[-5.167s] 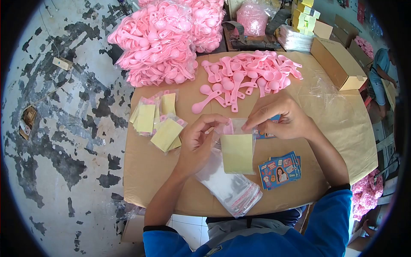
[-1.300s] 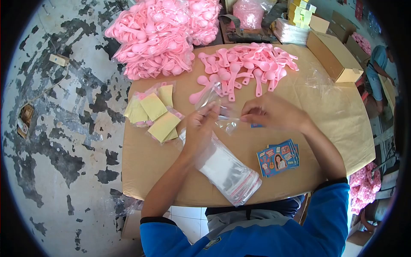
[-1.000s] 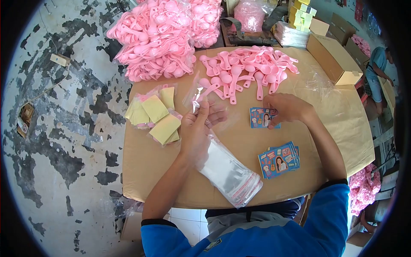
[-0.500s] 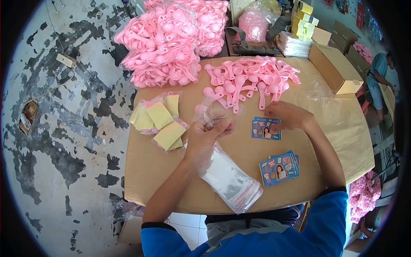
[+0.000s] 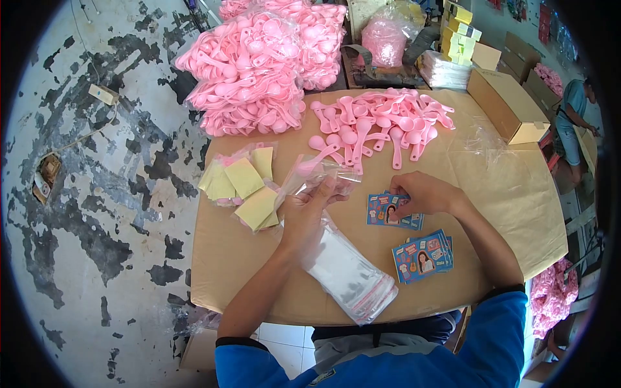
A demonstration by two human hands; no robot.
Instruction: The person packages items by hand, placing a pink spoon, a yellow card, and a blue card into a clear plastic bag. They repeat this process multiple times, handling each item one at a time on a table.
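Observation:
My left hand [image 5: 305,213] is closed on a clear plastic bag [image 5: 344,181], its fingers pinched at the bag's edge. Below it, a stack of flat clear bags [image 5: 352,275] reaches towards the table's front edge. My right hand [image 5: 430,192] pinches a blue printed card [image 5: 378,212] from above, its fingertips at the card's upper right. Another such card lies partly under it. Closer to my body is a small pile of the same blue cards [image 5: 422,260]. Left of my left hand lie filled bags with yellowish cards [image 5: 244,178] and pink showing inside.
Loose pink scoops [image 5: 381,119] are heaped across the back of the brown-covered table [image 5: 511,226]. Large bags of pink scoops [image 5: 249,77] stand at the back left. A cardboard box [image 5: 508,107] sits at the back right. Another person [image 5: 572,119] is at the far right.
My right hand has moved slightly down and left, sliding a blue card left off the one beneath it. The clear bag in my left hand is now spread wider.

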